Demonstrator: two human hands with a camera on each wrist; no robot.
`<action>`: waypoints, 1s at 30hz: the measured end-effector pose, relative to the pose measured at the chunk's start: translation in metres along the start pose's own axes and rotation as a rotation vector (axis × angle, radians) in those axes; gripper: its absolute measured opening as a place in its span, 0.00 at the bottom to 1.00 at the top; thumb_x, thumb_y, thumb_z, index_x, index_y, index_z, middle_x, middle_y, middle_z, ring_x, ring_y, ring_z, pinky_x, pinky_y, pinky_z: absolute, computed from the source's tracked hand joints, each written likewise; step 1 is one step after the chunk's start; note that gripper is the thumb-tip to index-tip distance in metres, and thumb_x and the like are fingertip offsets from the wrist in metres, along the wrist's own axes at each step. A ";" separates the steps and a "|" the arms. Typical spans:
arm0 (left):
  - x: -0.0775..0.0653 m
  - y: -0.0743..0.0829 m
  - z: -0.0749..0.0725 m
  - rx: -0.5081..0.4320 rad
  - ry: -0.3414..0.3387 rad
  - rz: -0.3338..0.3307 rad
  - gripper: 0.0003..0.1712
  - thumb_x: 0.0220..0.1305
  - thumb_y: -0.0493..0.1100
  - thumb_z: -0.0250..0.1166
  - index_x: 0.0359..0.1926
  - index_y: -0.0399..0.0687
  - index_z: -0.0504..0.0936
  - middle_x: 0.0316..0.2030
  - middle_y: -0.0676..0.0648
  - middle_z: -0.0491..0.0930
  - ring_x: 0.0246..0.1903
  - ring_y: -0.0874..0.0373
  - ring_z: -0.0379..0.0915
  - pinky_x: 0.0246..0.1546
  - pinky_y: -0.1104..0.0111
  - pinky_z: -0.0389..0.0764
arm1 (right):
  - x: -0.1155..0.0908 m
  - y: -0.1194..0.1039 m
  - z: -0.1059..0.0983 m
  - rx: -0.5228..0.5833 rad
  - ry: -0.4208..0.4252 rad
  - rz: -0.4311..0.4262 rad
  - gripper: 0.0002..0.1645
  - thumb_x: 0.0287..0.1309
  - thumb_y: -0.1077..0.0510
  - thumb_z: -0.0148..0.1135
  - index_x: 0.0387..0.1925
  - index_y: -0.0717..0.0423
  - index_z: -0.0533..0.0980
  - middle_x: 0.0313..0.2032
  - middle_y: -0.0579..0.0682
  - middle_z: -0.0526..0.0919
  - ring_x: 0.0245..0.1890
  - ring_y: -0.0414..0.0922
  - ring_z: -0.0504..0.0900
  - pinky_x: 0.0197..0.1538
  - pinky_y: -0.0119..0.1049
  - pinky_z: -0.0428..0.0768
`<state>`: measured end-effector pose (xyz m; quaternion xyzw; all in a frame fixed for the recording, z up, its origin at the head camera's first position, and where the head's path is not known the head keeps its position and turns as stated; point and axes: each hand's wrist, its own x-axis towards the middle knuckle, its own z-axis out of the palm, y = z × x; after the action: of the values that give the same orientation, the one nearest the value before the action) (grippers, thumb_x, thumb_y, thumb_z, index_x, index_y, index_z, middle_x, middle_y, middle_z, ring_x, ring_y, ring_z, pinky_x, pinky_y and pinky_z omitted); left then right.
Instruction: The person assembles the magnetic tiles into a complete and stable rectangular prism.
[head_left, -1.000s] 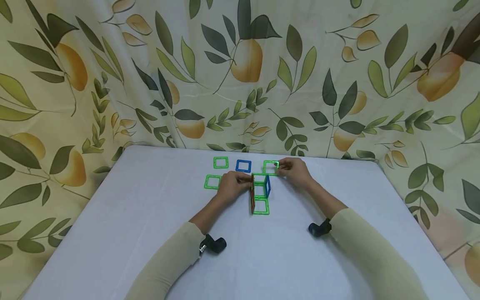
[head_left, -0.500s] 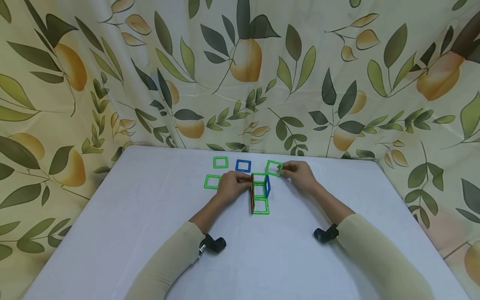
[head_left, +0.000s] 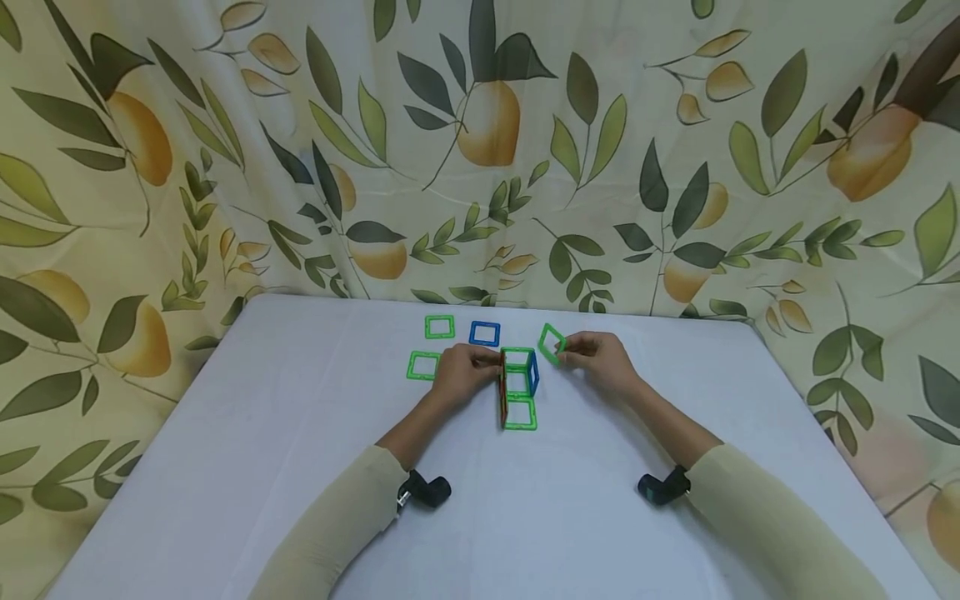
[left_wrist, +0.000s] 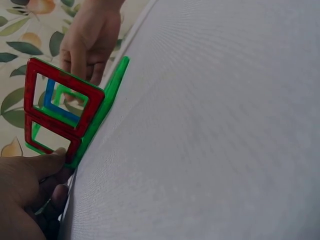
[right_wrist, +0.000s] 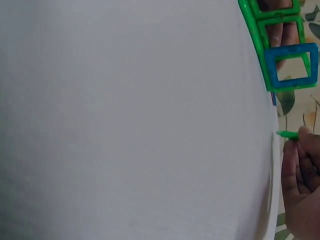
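Note:
A structure of square-frame magnetic tiles stands near the table's far side. Green tiles (head_left: pixel 519 395) form its row, a blue tile (head_left: pixel 533 372) stands upright on the right, and red tiles (left_wrist: pixel 65 77) stand along the left. My left hand (head_left: pixel 459 375) holds the far red tile, its thumb on the frame in the left wrist view. Just right of the structure, my right hand (head_left: pixel 606 360) pinches a loose green tile (right_wrist: pixel 288 134) between thumb and fingers. That tile is tilted and apart from the structure. The left hand's other fingers are partly hidden behind the tiles.
On the white table (head_left: pixel 540 517) lie a flat blue tile (head_left: pixel 485 323) behind the structure and a green tile (head_left: pixel 439 317) to its left. Another green tile (head_left: pixel 411 366) lies beside my left hand. A patterned curtain (head_left: pixel 480 208) hangs beyond the far edge.
My right hand has drawn its green tile rightward and slightly nearer, away from the structure's far end, and turned it onto a tilt. The left hand keeps its place on the red tile.

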<state>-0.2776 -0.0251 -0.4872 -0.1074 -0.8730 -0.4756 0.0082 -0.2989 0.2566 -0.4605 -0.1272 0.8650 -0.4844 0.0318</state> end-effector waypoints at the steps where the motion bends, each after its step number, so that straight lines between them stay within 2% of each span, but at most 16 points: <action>1: 0.000 0.000 0.000 0.002 0.000 0.000 0.12 0.65 0.43 0.77 0.49 0.49 0.92 0.46 0.52 0.90 0.42 0.59 0.81 0.42 0.66 0.79 | -0.002 -0.001 0.001 0.003 -0.004 0.000 0.12 0.66 0.65 0.71 0.48 0.68 0.85 0.43 0.58 0.90 0.40 0.43 0.86 0.41 0.29 0.78; 12: -0.001 -0.001 0.000 -0.001 0.004 0.016 0.11 0.66 0.43 0.76 0.49 0.49 0.92 0.46 0.52 0.90 0.43 0.59 0.82 0.42 0.65 0.80 | -0.021 -0.009 0.004 -0.011 -0.011 0.016 0.09 0.64 0.66 0.72 0.45 0.66 0.85 0.41 0.54 0.90 0.38 0.46 0.85 0.39 0.30 0.79; 20: -0.001 0.000 0.000 -0.005 0.000 0.002 0.12 0.66 0.43 0.76 0.49 0.50 0.92 0.46 0.53 0.90 0.43 0.60 0.81 0.42 0.65 0.80 | -0.037 -0.018 0.007 0.009 -0.021 0.010 0.09 0.64 0.66 0.73 0.45 0.66 0.85 0.41 0.56 0.89 0.38 0.50 0.84 0.39 0.30 0.80; 30: -0.002 0.001 0.000 0.001 -0.003 -0.001 0.12 0.66 0.43 0.76 0.49 0.49 0.92 0.47 0.52 0.90 0.44 0.58 0.81 0.43 0.65 0.80 | -0.053 -0.019 0.008 -0.016 -0.031 0.019 0.10 0.63 0.65 0.74 0.44 0.65 0.85 0.40 0.54 0.89 0.38 0.48 0.85 0.38 0.31 0.80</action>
<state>-0.2756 -0.0251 -0.4860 -0.1076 -0.8733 -0.4752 0.0066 -0.2426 0.2535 -0.4522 -0.1266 0.8694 -0.4750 0.0490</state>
